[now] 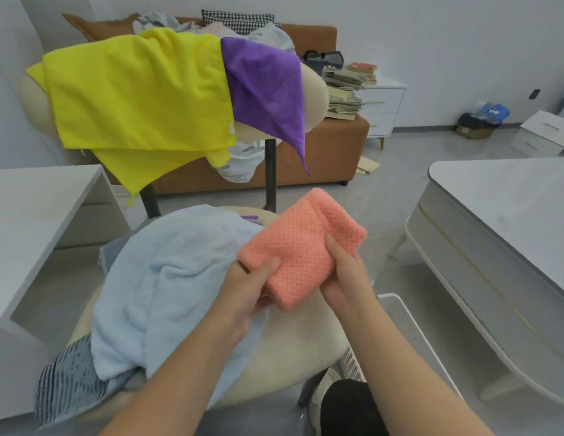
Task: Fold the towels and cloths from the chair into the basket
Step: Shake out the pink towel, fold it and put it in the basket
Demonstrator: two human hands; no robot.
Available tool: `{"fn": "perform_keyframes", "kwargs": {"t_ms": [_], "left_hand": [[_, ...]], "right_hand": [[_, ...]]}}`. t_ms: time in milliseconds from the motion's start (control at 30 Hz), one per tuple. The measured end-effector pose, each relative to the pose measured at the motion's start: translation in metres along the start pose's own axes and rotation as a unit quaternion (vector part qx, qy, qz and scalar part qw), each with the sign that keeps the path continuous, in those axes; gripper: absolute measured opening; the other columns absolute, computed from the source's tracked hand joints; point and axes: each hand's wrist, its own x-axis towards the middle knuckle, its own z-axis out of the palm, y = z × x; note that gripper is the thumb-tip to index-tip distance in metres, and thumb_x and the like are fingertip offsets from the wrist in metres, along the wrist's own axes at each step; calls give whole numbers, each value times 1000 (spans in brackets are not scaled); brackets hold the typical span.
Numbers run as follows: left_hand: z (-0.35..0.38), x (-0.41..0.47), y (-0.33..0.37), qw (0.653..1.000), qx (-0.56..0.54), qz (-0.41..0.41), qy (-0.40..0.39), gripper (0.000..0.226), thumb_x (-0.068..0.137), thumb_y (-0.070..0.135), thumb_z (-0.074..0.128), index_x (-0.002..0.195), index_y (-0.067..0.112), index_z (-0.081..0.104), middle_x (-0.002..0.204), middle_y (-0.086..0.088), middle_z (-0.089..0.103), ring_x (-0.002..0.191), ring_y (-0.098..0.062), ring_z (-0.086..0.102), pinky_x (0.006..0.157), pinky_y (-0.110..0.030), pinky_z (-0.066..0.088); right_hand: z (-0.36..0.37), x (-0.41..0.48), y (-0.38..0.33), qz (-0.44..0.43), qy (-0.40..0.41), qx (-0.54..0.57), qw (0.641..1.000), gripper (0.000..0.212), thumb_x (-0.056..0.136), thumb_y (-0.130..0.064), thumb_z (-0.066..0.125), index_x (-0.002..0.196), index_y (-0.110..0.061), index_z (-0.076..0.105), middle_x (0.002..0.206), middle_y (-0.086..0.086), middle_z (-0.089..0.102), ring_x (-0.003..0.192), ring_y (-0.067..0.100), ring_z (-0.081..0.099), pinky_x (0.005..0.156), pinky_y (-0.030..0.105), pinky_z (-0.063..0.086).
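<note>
Both the left hand (249, 292) and right hand (346, 275) grip the folded orange cloth (302, 243) above the chair (293, 350) seat, beside a pale blue towel (167, 278); the white basket (403, 319) stands at the chair's right.

Open floor (387, 196) between chair (293, 347) and table (510, 209), basket (400, 313) just beside chair, yellow towel (136, 92) covering chair back
</note>
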Motion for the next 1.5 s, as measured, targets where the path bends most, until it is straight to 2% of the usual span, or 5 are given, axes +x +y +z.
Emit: {"fn": "perform_keyframes", "kwargs": {"t_ms": [567, 733, 1000, 1333, 1500], "left_hand": [[169, 68, -119, 972, 171, -143, -79, 49, 85, 0, 56, 127, 10, 32, 119, -18, 58, 91, -25, 64, 65, -33, 56], [194, 88, -197, 945, 212, -241, -54, 50, 81, 5, 54, 129, 3, 39, 112, -17, 62, 80, -27, 66, 57, -34, 55], [183, 105, -291, 873, 377, -305, -50, 43, 91, 12, 32, 131, 29, 33, 122, -12, 48, 106, -33, 56, 86, -46, 53], [179, 109, -337, 428, 852, 14, -301, 52, 93, 11, 38, 145, 14, 32, 153, -15, 23, 145, -33, 9, 117, -52, -7], [169, 113, -357, 383, 840, 36, -383, 44, 92, 8, 43, 135, 17, 42, 136, -13, 40, 126, -33, 38, 113, -51, 17]], "right_hand": [[-212, 10, -94, -27, 152, 103, 983, 18, 97, -15, 48, 110, -10, 60, 101, 11, 70, 95, 22, 65, 78, 38, 57], [-287, 16, -68, 13, 225, 121, 967, 20, 98, -19, 49, 115, -11, 54, 124, 18, 57, 120, 32, 53, 107, 56, 36], [-349, 43, -18, 97, 375, 105, 916, 37, 88, -4, 51, 123, -12, 47, 112, 15, 57, 98, 30, 56, 93, 51, 45], [-400, 75, 32, 222, 467, 19, 856, 11, 85, -6, 48, 93, -2, 55, 92, 13, 59, 80, 29, 55, 76, 40, 49], [-428, 90, 59, 234, 512, 19, 827, 31, 72, -12, 53, 101, -1, 57, 106, 17, 62, 101, 37, 58, 92, 53, 48]]}}
